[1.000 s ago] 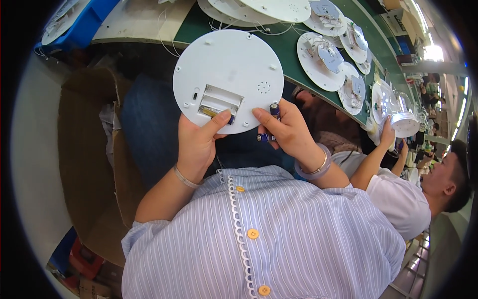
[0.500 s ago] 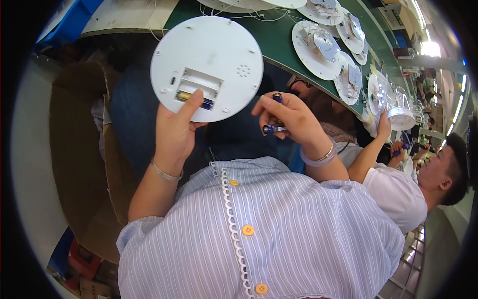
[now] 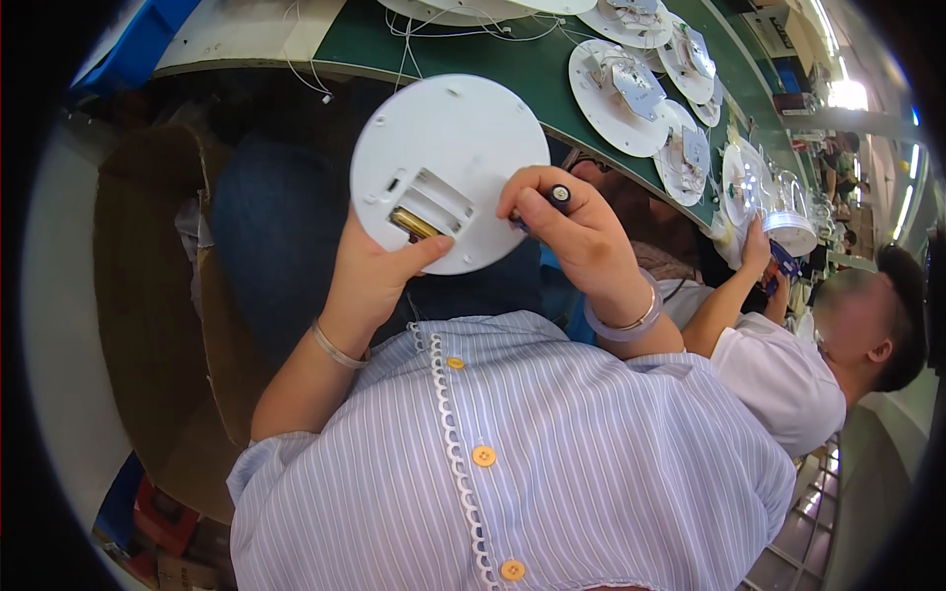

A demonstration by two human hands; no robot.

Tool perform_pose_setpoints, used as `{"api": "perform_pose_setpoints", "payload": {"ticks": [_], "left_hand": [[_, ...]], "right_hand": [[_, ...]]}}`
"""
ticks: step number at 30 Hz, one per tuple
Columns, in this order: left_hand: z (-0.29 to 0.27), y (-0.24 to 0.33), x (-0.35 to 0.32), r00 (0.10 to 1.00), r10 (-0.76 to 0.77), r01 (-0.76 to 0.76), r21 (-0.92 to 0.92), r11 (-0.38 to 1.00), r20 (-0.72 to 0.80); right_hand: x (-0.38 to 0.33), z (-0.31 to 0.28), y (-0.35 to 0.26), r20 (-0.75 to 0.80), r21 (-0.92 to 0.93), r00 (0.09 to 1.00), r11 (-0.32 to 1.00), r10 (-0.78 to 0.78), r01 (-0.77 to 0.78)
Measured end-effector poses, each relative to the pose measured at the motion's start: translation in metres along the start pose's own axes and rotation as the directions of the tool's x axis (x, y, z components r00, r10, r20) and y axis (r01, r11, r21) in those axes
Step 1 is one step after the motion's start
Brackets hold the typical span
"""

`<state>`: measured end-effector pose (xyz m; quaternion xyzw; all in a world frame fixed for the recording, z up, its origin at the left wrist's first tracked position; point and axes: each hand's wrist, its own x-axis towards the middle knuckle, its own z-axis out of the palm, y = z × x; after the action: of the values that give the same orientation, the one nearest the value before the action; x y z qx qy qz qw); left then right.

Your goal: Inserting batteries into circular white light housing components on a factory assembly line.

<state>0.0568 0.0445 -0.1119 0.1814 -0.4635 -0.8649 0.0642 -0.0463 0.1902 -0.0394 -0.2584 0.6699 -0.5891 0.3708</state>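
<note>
White disc (image 3: 443,138): we are holding it in front of our body, near the edge of the green surface (image 3: 522,81), its face with the battery compartment (image 3: 443,197) turned up toward us.
Left hand (image 3: 379,268): we are gripping the disc's lower left rim, the thumb lying on the face and the other fingers hiding underneath.
Gold battery (image 3: 414,223): we are seeing it lying in the compartment's lowest slot, its right end beside the left thumb.
Right hand (image 3: 583,229): we are pinching with curled fingers close to the disc's right side; whether they are touching it, we cannot tell.
Dark battery (image 3: 560,196): we are clasping it in the right hand, one end poking up between the fingers.
Surroundings: we are having more white discs (image 3: 593,110) lying on the surface, thin wires (image 3: 313,77) hanging over its edge, a cardboard box (image 3: 148,295) standing at left, and a person in a white shirt (image 3: 778,384) working at right.
</note>
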Motion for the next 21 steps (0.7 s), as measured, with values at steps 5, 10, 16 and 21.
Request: {"api": "perform_pose_setpoints", "payload": {"ticks": [5, 10, 16, 21], "left_hand": [[0.008, -0.002, 0.001, 0.993, -0.097, 0.096, 0.006, 0.995, 0.075], [0.011, -0.003, 0.001, 0.986, -0.143, 0.14, 0.041, 0.989, 0.081], [0.008, -0.004, 0.001, 0.984, -0.166, 0.164, 0.03, 0.986, 0.072], [0.004, -0.004, 0.002, 0.987, -0.138, 0.138, 0.002, 0.99, 0.078]], "right_hand": [[0.02, 0.018, 0.006, -0.053, -0.339, 0.977, 0.924, -0.207, 0.177], [0.037, 0.034, 0.019, 0.014, -0.551, 0.881, 0.731, -0.474, 0.402], [0.04, 0.038, 0.025, 0.024, -0.629, 0.892, 0.687, -0.451, 0.364], [0.037, 0.03, 0.024, 0.262, -0.723, 0.881, 0.524, -0.395, 0.45]]}}
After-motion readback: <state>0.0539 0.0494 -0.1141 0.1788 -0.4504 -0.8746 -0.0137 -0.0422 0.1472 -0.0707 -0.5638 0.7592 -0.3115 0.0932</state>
